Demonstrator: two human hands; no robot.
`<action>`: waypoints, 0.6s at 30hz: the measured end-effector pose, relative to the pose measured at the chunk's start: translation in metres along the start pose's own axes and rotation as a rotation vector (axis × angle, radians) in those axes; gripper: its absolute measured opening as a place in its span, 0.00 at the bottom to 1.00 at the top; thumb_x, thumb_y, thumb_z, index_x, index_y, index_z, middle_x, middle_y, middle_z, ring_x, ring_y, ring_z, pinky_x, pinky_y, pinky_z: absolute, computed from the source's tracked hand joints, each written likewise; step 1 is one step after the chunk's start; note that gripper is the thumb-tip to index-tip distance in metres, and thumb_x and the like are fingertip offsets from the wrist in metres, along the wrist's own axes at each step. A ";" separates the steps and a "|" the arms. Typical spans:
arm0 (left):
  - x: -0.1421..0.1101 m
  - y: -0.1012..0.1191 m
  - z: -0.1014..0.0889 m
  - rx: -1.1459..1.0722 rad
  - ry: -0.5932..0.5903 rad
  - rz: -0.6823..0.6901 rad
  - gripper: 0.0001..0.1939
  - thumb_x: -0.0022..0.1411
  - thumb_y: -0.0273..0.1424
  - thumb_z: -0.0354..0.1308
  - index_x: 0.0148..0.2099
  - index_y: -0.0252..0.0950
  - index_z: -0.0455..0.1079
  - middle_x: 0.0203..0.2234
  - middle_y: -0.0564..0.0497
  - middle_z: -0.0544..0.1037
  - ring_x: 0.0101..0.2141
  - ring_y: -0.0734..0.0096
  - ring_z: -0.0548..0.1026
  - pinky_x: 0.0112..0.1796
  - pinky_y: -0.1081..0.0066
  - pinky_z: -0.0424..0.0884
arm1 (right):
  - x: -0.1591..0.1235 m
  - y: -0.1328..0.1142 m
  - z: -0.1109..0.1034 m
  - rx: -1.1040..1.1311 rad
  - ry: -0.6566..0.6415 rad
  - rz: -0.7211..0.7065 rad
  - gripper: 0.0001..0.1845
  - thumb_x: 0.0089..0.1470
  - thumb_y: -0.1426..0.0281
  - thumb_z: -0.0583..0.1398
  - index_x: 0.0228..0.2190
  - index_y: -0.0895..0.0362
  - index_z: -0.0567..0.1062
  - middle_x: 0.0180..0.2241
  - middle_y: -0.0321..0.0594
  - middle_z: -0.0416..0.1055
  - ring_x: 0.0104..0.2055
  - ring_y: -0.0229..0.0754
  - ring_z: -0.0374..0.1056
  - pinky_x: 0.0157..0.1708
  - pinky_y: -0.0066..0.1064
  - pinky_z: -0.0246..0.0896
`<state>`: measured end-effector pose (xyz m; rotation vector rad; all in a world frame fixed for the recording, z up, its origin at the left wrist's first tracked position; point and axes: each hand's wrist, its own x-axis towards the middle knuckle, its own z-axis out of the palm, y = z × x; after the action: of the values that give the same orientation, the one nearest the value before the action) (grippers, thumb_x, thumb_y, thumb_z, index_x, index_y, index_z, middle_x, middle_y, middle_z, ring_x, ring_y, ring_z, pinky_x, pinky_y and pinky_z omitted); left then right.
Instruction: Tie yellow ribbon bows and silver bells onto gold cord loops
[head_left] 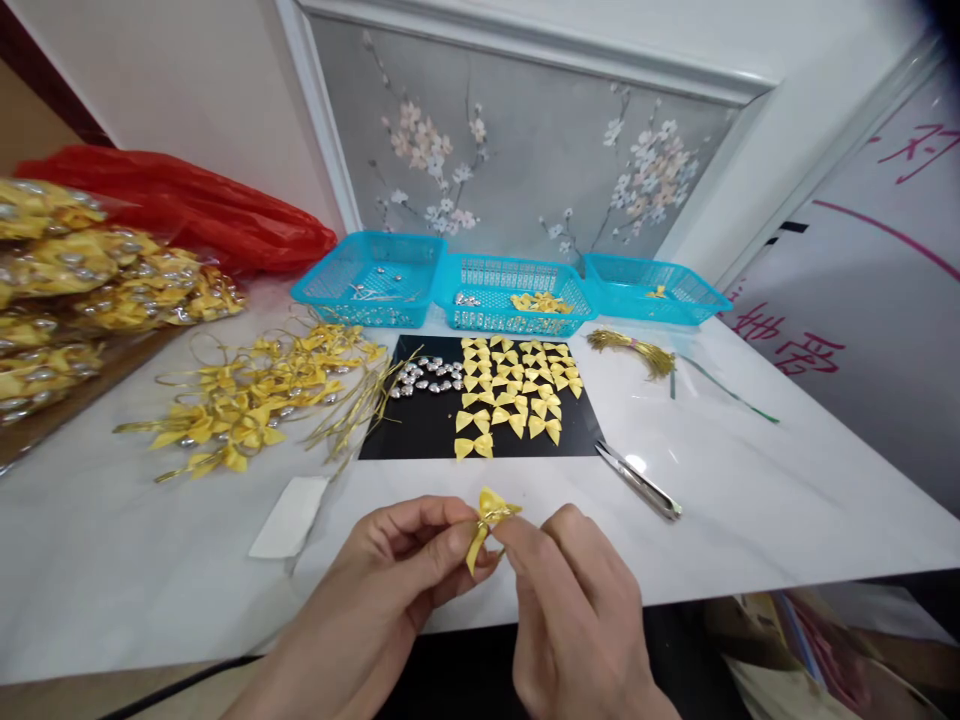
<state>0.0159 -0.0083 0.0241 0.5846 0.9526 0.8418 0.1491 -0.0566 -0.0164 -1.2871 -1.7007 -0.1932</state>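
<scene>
Between my two hands, above the table's front edge, is a yellow ribbon bow (490, 506) with a thin gold tie at its middle. My left hand (409, 565) pinches the bow between thumb and fingers. From the other side, my right hand (574, 600) closes its fingertips at the bow's middle; whether they grip the tie or the ribbon is hidden. Just beyond lies a black mat (420, 435), with rows of yellow bows (510, 385) and a cluster of silver beads (426, 376) on it.
Thread snips (637, 482) lie right of the mat. Finished-looking bows with beads (255, 390), gold ties (360, 405) and a white pad (289, 517) lie left. A gold tie bundle (634, 352) sits right. Blue baskets (514, 265) line the back. A red bag (202, 210) stands far left.
</scene>
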 end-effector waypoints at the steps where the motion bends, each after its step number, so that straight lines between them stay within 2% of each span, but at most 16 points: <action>1: 0.000 0.000 0.000 -0.004 0.000 0.001 0.12 0.38 0.31 0.80 0.26 0.36 0.82 0.23 0.53 0.82 0.26 0.75 0.78 0.35 0.77 0.79 | -0.001 0.000 0.000 0.001 -0.003 0.010 0.14 0.61 0.82 0.50 0.40 0.62 0.74 0.25 0.35 0.55 0.24 0.38 0.53 0.22 0.30 0.49; 9: 0.000 -0.001 -0.007 -0.003 -0.029 -0.021 0.11 0.41 0.29 0.79 0.27 0.34 0.81 0.27 0.52 0.82 0.30 0.72 0.79 0.35 0.74 0.81 | -0.007 0.006 0.002 0.094 -0.034 0.087 0.15 0.60 0.82 0.51 0.41 0.57 0.74 0.26 0.35 0.55 0.25 0.39 0.52 0.25 0.31 0.49; 14: 0.004 -0.002 -0.013 -0.043 -0.080 -0.092 0.10 0.43 0.27 0.78 0.29 0.34 0.81 0.28 0.51 0.82 0.31 0.71 0.79 0.37 0.71 0.81 | -0.008 0.004 0.002 0.190 -0.044 0.152 0.14 0.61 0.82 0.52 0.38 0.56 0.73 0.26 0.36 0.57 0.25 0.39 0.53 0.26 0.31 0.51; 18: 0.003 -0.003 -0.013 -0.055 -0.120 -0.121 0.09 0.46 0.27 0.77 0.30 0.34 0.81 0.29 0.51 0.82 0.31 0.70 0.80 0.38 0.70 0.80 | -0.009 0.004 0.002 0.226 -0.038 0.148 0.13 0.60 0.82 0.51 0.35 0.57 0.72 0.26 0.37 0.59 0.26 0.39 0.56 0.26 0.31 0.54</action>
<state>0.0069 -0.0062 0.0142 0.5193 0.8444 0.7150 0.1505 -0.0593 -0.0256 -1.2468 -1.6000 0.1084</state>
